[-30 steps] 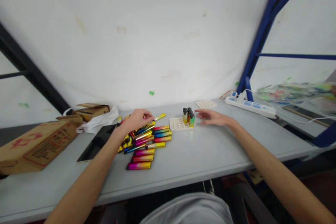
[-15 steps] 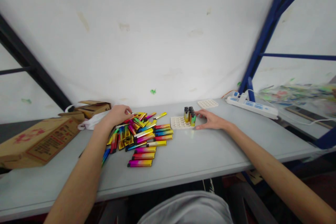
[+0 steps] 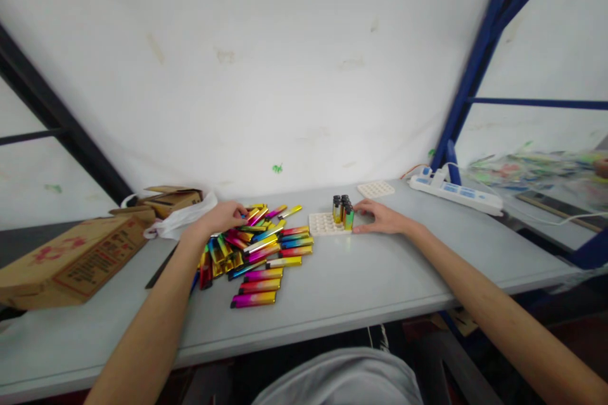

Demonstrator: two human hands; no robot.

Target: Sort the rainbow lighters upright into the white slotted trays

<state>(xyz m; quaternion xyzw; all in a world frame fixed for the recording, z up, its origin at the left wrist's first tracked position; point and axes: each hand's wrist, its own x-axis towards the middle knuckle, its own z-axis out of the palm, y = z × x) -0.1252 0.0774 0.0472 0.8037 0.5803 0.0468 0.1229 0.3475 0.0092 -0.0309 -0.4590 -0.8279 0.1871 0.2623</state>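
Shiny multicoloured lighters (image 3: 259, 248) lie in a loose pile left of the middle of the table. My left hand (image 3: 225, 218) is at the far left side of this pile, its fingers curled and closed on a lighter (image 3: 244, 217) that is mostly hidden. A cream holder (image 3: 323, 224) with rows of holes sits right of the pile. Several lighters (image 3: 342, 212) stand upright at its right end, black tops up. My right hand (image 3: 379, 216) rests at that end, thumb and fingers apart, by the holder's edge and the standing lighters.
A second cream holder (image 3: 375, 188) lies near the wall. A white power strip (image 3: 455, 193) is at the back right. Cardboard boxes (image 3: 71, 256) and a white plastic bag (image 3: 183, 218) stand on the left. Blue frame posts (image 3: 475, 69) rise on the right.
My left hand has shifted slightly right and lower over the pile, and some lighters under it have moved. My right hand stays at the holder.
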